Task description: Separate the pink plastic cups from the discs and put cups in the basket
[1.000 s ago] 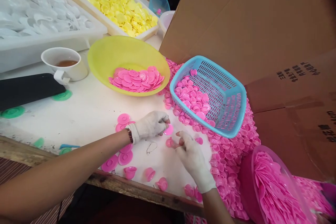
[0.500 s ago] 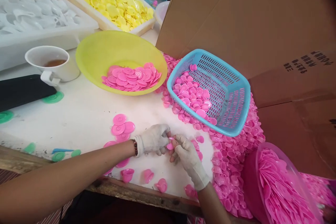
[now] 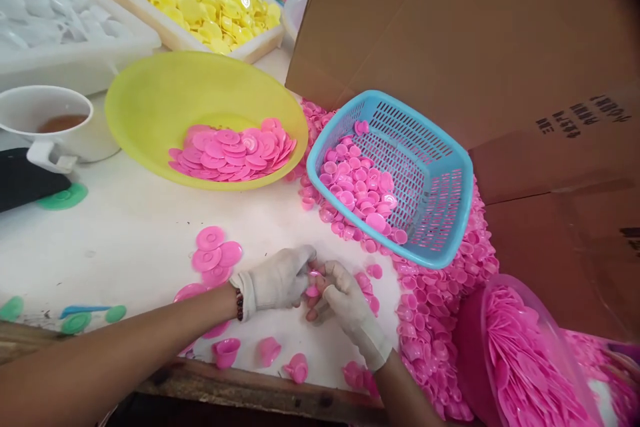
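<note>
Over the white tabletop, my left hand [image 3: 284,275] and my right hand [image 3: 350,303], both in pale fingertip-less gloves, meet with their fingers closed around one small pink toy cup [image 3: 313,289]. Fingers cover much of it. Pink toy saucers [image 3: 216,257] lie overlapping left of my left hand, some partly behind the forearm. Loose pink toy cups [image 3: 269,351] sit along the near table edge below my hands. A few more pink cups [image 3: 367,285] rest just right of my right hand.
A yellow bowl [image 3: 145,93] holds pink saucers. A blue basket [image 3: 450,213] of pink cups stands on a heap of cups [image 3: 435,333]. A pink tub [image 3: 473,347] is at lower right. Behind are a cardboard sheet [image 3: 450,27], a white mug [image 3: 100,127] and trays of yellow pieces [image 3: 195,0].
The view has shifted, so most things sit further left. My hands stay together on the pink cup, which has turned between my fingers to show more of its side.
</note>
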{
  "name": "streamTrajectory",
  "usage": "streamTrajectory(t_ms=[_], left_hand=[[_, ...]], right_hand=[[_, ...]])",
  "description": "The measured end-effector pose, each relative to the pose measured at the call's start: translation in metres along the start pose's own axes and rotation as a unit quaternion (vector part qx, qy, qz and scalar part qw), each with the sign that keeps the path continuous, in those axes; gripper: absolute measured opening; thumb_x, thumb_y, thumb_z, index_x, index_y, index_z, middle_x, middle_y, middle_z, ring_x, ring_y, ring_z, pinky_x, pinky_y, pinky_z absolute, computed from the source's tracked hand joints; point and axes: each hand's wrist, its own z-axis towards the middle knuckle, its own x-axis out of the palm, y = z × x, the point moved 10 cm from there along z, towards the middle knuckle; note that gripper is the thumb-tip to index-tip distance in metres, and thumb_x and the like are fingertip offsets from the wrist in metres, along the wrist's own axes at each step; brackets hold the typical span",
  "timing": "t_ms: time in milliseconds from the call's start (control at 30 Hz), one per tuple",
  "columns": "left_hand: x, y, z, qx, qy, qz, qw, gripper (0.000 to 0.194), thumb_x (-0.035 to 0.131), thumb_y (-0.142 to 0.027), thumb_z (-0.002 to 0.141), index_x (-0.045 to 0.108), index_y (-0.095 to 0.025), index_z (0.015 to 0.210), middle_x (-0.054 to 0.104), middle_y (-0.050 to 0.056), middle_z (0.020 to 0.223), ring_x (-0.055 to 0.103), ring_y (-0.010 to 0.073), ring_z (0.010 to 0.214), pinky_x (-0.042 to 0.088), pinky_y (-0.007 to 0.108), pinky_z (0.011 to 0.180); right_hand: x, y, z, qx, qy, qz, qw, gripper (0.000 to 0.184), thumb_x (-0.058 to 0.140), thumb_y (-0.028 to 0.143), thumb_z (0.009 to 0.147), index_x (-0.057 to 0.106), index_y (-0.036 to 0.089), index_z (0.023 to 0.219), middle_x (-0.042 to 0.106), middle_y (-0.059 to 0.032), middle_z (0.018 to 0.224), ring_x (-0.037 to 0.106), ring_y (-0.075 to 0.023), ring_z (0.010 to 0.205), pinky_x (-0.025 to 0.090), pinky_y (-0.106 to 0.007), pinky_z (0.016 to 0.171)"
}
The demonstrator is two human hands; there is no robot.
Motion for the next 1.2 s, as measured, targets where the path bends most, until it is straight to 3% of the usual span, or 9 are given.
streamTrajectory(t_ms=[133, 300, 533, 633, 733, 833, 1000, 1100, 1200], left_hand=[[-0.006, -0.015, -0.004, 0.057, -0.024, 0.107, 0.992, 0.014, 0.046, -0.017, 0.072, 0.047, -0.019, 0.086, 0.055, -0.003, 0.063, 0.051, 0.0095, 0.051, 0.035, 0.018, 0.045], [-0.006, -0.012, -0.001, 0.026, -0.025, 0.167, 0.985, 0.018, 0.045, -0.014, 0.069, 0.046, -0.019, 0.086, 0.053, -0.004, 0.061, 0.048, 0.0101, 0.046, 0.033, 0.019, 0.043], [-0.026, -0.029, -0.016, 0.088, -0.048, 0.235, 0.967, 0.01, 0.046, -0.023, 0.076, 0.049, -0.019, 0.086, 0.05, -0.005, 0.057, 0.047, 0.0102, 0.048, 0.033, 0.021, 0.047], [-0.015, -0.036, -0.029, 0.092, 0.047, 0.326, 0.94, 0.006, 0.052, -0.018, 0.073, 0.056, -0.019, 0.077, 0.057, -0.003, 0.064, 0.053, 0.0119, 0.057, 0.035, 0.022, 0.053], [0.017, -0.031, -0.046, 0.092, 0.171, 0.421, 0.886, 0.022, 0.066, -0.019, 0.064, 0.062, -0.022, 0.085, 0.065, 0.0, 0.081, 0.058, 0.0179, 0.074, 0.037, 0.025, 0.056], [0.045, -0.022, -0.057, 0.106, 0.217, 0.496, 0.834, 0.027, 0.066, -0.016, 0.064, 0.065, -0.023, 0.09, 0.066, 0.004, 0.091, 0.059, 0.0207, 0.075, 0.039, 0.028, 0.057], [0.064, -0.033, -0.063, 0.169, 0.185, 0.501, 0.828, 0.013, 0.067, -0.014, 0.062, 0.066, -0.02, 0.074, 0.067, 0.005, 0.078, 0.058, 0.0191, 0.066, 0.039, 0.028, 0.054], [0.065, -0.045, -0.07, 0.188, 0.197, 0.424, 0.864, 0.006, 0.068, -0.017, 0.062, 0.062, -0.02, 0.064, 0.061, -0.002, 0.059, 0.053, 0.014, 0.053, 0.034, 0.024, 0.045], [0.062, -0.057, -0.073, 0.216, 0.204, 0.323, 0.899, 0.02, 0.068, -0.015, 0.062, 0.052, -0.018, 0.051, 0.052, -0.006, 0.047, 0.049, 0.0101, 0.048, 0.029, 0.021, 0.04]], right_hand=[[0.002, 0.001, 0.0, 0.0, 0.009, 0.006, 1.0, 0.024, 0.048, 0.04, 0.081, 0.042, 0.021, 0.095, 0.058, 0.0035, 0.064, 0.061, -0.0133, 0.048, 0.049, -0.024, 0.045], [0.003, -0.001, 0.001, 0.02, 0.021, 0.008, 1.0, 0.03, 0.052, 0.04, 0.08, 0.044, 0.021, 0.101, 0.059, 0.0033, 0.063, 0.061, -0.0137, 0.049, 0.048, -0.023, 0.045], [-0.004, 0.003, -0.006, -0.057, -0.021, -0.008, 0.998, 0.022, 0.053, 0.038, 0.081, 0.048, 0.02, 0.092, 0.059, 0.0023, 0.063, 0.06, -0.0126, 0.046, 0.045, -0.021, 0.041], [-0.03, 0.032, -0.031, -0.166, -0.099, 0.046, 0.98, 0.018, 0.057, 0.029, 0.08, 0.05, 0.02, 0.094, 0.06, 0.0023, 0.064, 0.059, -0.0114, 0.048, 0.044, -0.02, 0.043], [-0.063, 0.065, -0.067, -0.289, -0.171, 0.176, 0.925, 0.031, 0.06, 0.031, 0.079, 0.051, 0.024, 0.107, 0.063, -0.0002, 0.083, 0.062, -0.0106, 0.061, 0.05, -0.022, 0.054], [-0.068, 0.072, -0.076, -0.302, -0.174, 0.211, 0.913, 0.034, 0.057, 0.035, 0.082, 0.05, 0.025, 0.114, 0.062, -0.0016, 0.09, 0.061, -0.0104, 0.064, 0.051, -0.024, 0.058], [-0.013, 0.075, -0.033, -0.313, -0.111, -0.061, 0.941, 0.016, 0.05, 0.024, 0.086, 0.056, 0.022, 0.101, 0.062, -0.0018, 0.079, 0.061, -0.0136, 0.062, 0.049, -0.027, 0.055], [0.052, 0.098, -0.007, -0.41, -0.015, -0.3, 0.861, 0.023, 0.046, 0.016, 0.085, 0.062, 0.022, 0.1, 0.061, -0.0045, 0.093, 0.06, -0.0159, 0.081, 0.049, -0.032, 0.076], [0.103, 0.114, 0.012, -0.453, 0.036, -0.446, 0.771, 0.029, 0.053, 0.017, 0.083, 0.06, 0.023, 0.111, 0.057, -0.0056, 0.098, 0.054, -0.0191, 0.092, 0.045, -0.031, 0.081]])
